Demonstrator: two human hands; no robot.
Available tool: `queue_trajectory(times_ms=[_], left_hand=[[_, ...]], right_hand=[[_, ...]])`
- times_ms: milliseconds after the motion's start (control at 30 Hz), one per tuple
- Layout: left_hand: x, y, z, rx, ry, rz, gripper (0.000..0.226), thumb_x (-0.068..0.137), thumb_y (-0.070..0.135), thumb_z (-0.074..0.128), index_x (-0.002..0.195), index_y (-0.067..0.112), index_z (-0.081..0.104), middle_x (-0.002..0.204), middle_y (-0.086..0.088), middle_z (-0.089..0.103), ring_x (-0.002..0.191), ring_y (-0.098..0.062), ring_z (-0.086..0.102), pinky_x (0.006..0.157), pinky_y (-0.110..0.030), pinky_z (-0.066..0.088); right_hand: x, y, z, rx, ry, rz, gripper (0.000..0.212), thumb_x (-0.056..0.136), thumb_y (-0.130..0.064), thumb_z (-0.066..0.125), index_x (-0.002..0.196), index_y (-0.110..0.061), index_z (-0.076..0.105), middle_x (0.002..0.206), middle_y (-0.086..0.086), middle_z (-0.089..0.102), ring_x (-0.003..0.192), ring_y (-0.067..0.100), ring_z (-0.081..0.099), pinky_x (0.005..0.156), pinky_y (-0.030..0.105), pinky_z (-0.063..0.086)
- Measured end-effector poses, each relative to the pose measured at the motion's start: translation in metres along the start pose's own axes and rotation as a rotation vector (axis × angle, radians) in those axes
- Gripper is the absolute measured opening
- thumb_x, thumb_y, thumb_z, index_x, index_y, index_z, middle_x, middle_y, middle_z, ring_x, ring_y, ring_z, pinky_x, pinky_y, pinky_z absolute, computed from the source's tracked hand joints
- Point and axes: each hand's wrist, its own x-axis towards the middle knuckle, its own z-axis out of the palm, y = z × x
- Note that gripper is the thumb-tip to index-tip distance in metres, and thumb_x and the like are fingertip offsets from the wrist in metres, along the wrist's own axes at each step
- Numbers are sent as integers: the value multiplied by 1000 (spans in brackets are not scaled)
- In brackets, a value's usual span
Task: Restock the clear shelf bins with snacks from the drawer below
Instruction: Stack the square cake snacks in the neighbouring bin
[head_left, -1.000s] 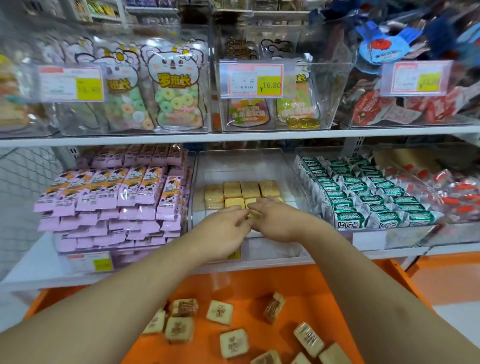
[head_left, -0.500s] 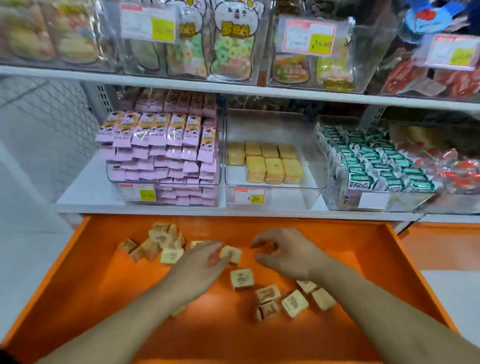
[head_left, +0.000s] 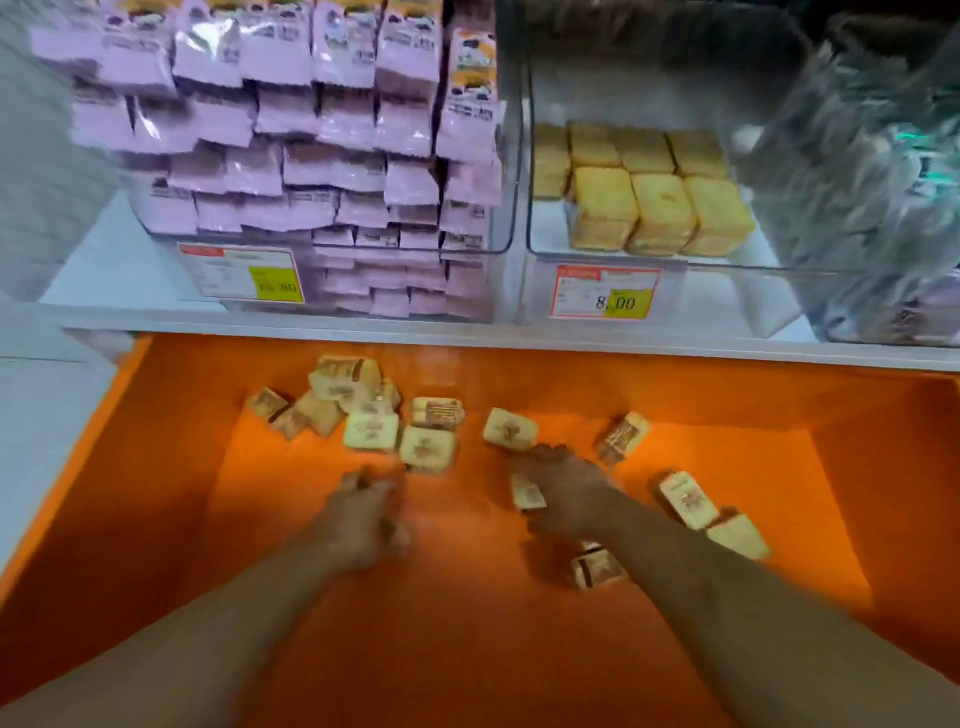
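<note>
both hands reach among snack packs (blurred) in orange drawer.

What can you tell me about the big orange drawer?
The orange drawer is pulled out below the white shelf. It looks smooth and hard, perhaps painted metal or plastic, with sloping sides and a flat floor. Small square snack packs, pale with brown print, lie scattered on the floor, most heaped at the back left. Both hands reach in: the left hand and the right hand, which is beside a pack.
</note>
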Motion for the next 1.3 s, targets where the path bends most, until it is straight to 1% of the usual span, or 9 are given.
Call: queue_trajectory(times_ms=[200, 367, 533, 667, 800, 1000, 1067, 1133, 1300], left_hand=[[8, -2, 11, 111, -172, -152, 73, 72, 45, 87, 133, 34, 49, 147, -2, 35, 129, -27, 50, 104, -36, 50], [-5, 16, 8, 57, -168, -96, 73, 65, 49, 84, 123, 27, 46, 125, 2, 52, 111, -19, 59, 93, -35, 54], [-32, 53, -25, -395, -174, -112, 69, 62, 58, 77, 121, 35, 50, 107, 9, 70, 93, -13, 71, 73, -33, 62], [-72, 108, -75, -962, -281, -100, 37, 91, 32, 70, 121, 12, 60, 110, -13, 70, 94, -32, 73, 84, -49, 64], [-111, 143, -115, -1206, -295, -3, 43, 96, 22, 56, 126, -8, 63, 101, -23, 64, 88, -39, 63, 72, -56, 62], [-167, 174, -159, -1251, -301, 131, 38, 99, 43, 59, 112, 15, 79, 104, -19, 76, 81, -36, 72, 75, -52, 61], [-183, 178, -168, -1209, -365, 212, 41, 93, 46, 68, 119, 15, 76, 117, -18, 75, 88, -34, 74, 70, -42, 61], [-188, 178, -172, -1192, -332, 287, 51, 83, 20, 81, 130, 9, 67, 124, -20, 71, 91, -33, 72, 69, -41, 65], [-185, 186, -181, -1224, -75, 211, 49, 80, 4, 83, 124, -4, 62, 106, -35, 71, 78, -37, 71, 55, -39, 62]], right_hand=[[20, -8, 20, -36, 19, 23, 74, 91, -27, 72, 154, -41, 34, 158, 0, 35, 142, 30, 37, 108, 48, 47], [4, -15, 8, 129, 47, 10, 74, 86, -36, 75, 151, -41, 39, 147, -1, 50, 133, 27, 53, 102, 41, 52], [-30, -21, -46, 534, 32, 69, 55, 88, -31, 72, 138, -34, 50, 112, -4, 70, 87, 13, 70, 64, 31, 56], [-78, -24, -100, 903, 74, 107, 42, 89, -22, 80, 124, -20, 58, 107, 11, 72, 91, 28, 73, 69, 44, 62], [-143, -28, -135, 1287, 158, 32, 10, 101, -14, 64, 109, -10, 66, 82, 12, 70, 67, 31, 67, 53, 40, 55], [-207, -38, -160, 1479, 144, -75, 55, 83, -42, 73, 119, 0, 65, 93, 25, 61, 80, 42, 54, 64, 52, 31], [-221, -45, -169, 1455, 180, -133, 47, 83, -27, 75, 122, -3, 65, 91, 22, 63, 76, 38, 57, 65, 53, 34], [-226, -48, -177, 1458, 253, -168, 34, 87, -8, 67, 121, -4, 66, 91, 20, 66, 72, 31, 62, 62, 45, 47], [-230, -51, -201, 1539, 419, -175, 36, 93, 4, 65, 126, -9, 64, 104, 18, 74, 86, 31, 74, 69, 41, 60]])
